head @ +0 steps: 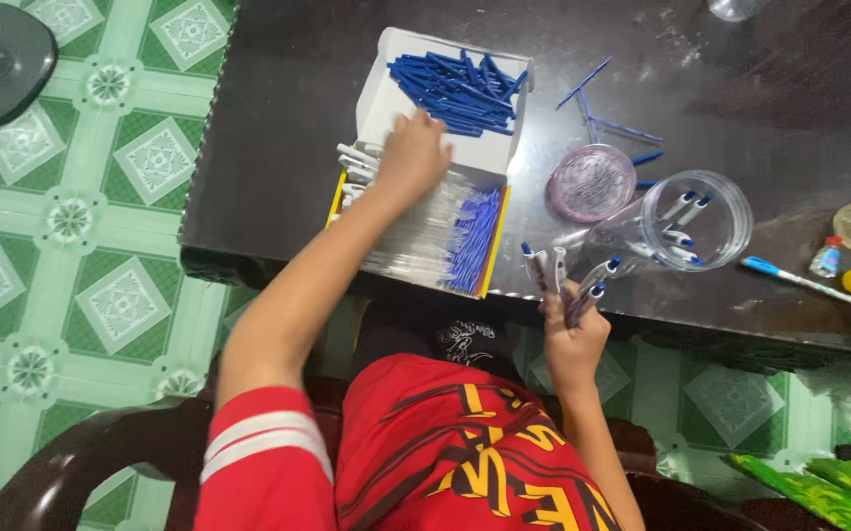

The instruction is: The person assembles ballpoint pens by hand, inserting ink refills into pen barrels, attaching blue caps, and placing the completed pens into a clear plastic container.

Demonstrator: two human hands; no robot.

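I see 1 dark glossy desk [278, 118] carrying 1 open white cardboard box [386, 88] of too many blue pen parts [460, 88] to count. My left hand [413, 155] reaches in, fingers loosely apart. My right hand [573, 339], at the desk's edge, clamps about 5 blue-and-white plastic pens [568, 275].
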